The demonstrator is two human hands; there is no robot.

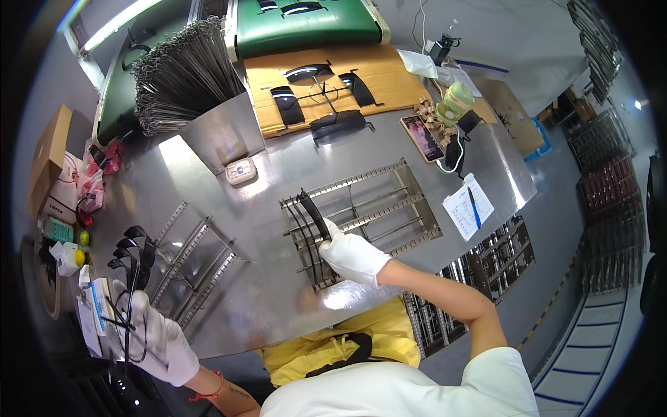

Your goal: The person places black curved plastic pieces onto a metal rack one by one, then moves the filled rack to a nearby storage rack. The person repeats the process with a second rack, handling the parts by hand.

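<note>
My right hand [351,256], in a white glove, pinches a curved black strip [314,213] at the left end of a metal rack [417,201] with toothed rails. More thin black strips [300,233] stand in the rack's slots just left of that hand. At the table's lower left, my gloved left hand [158,340] is closed round thin black rods. Several glossy black curved pieces [135,254] rise above it and seem joined to those rods. A second toothed metal rack [191,267] lies between my hands, nearer the left one.
A metal bin of thin wires [184,76] stands at the back left. Black curved parts [339,124] lie on cardboard [410,87] before a green conveyor [313,28]. At right are a phone [422,139], bottle [455,103] and paper [458,212] with a blue pen [474,205].
</note>
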